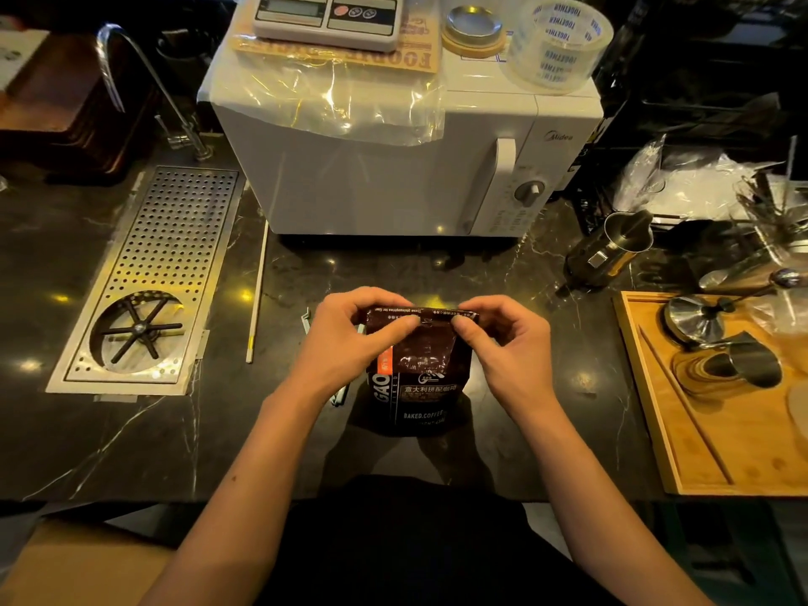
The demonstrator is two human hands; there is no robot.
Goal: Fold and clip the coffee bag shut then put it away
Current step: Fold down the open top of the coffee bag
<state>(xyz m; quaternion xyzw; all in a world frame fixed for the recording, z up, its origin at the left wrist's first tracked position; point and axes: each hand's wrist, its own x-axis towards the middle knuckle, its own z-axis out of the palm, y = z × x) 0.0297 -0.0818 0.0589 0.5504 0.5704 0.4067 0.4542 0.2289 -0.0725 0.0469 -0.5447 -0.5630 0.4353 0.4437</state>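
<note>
On the dark marble counter, just near of the white microwave, the coffee bag stands upright with its top strip rolled over toward the person. Both hands pinch that fold: the left hand grips the left end between thumb and fingers, and the right hand grips the right end the same way, so neither is free. That looks like the main risk. The glossy foil will likely spring open the moment either hand lets go to fetch a clip, and the crease seems shallow, with only 1 turn showing. A pale, thin piece peeks out beside the left wrist, touching or just left of the bag; it may be the clip, but most of it is hidden and I cannot tell. If it is, reaching for it with 1 hand could tip the bag, since the base is narrow and the weight sits high under the pull. Uneven pressure could also skew the fold, leaving the right corner gaping. A white stick lies well apart to the left, near the steel drip tray.
</note>
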